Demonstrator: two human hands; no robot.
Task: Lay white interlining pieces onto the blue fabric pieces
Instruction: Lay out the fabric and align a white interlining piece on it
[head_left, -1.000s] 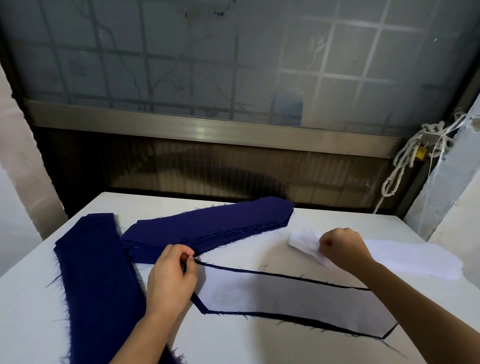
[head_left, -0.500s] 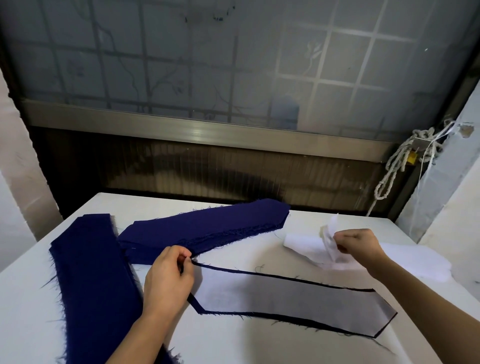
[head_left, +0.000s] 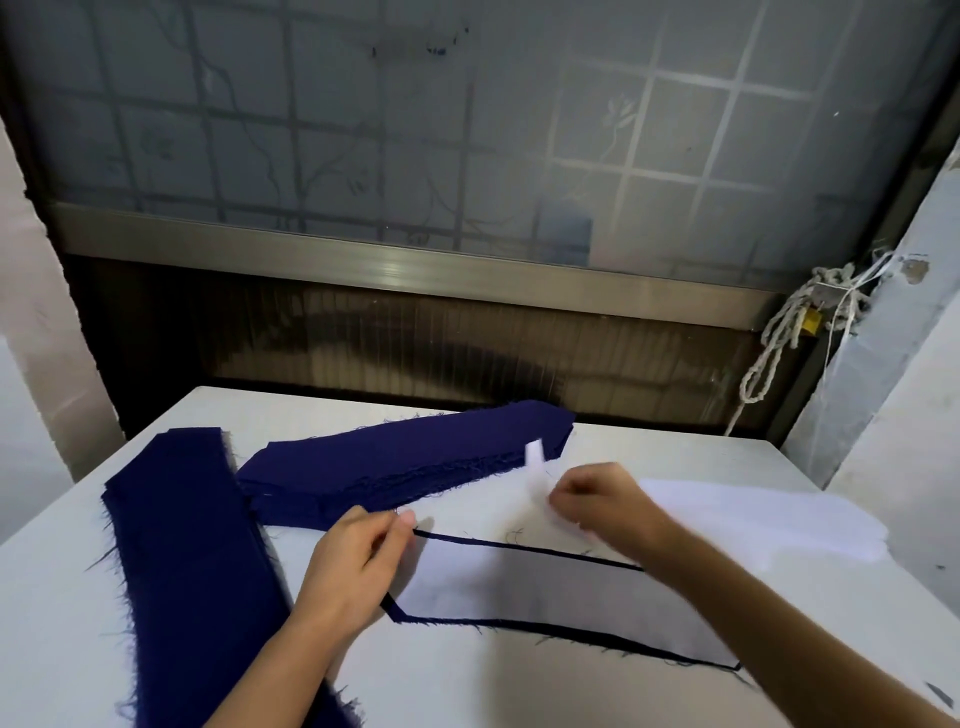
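A blue fabric piece with a white interlining piece (head_left: 545, 592) laid on it lies in front of me, only its dark edge showing. My left hand (head_left: 358, 566) pinches its upper left corner. My right hand (head_left: 602, 501) pinches the end of a loose white interlining piece (head_left: 540, 478), lifted off the white stack (head_left: 753, 519) at the right. A stack of blue fabric pieces (head_left: 410, 462) lies behind, and another blue stack (head_left: 187, 561) runs down the left side.
The white table (head_left: 519, 686) ends at a dark wall panel under a frosted window. A knotted rope (head_left: 779, 343) hangs at the right by a grey wall.
My right hand has lifted one interlining piece off the white stack and carried it left toward my left hand. My left hand keeps its pinch on the corner.
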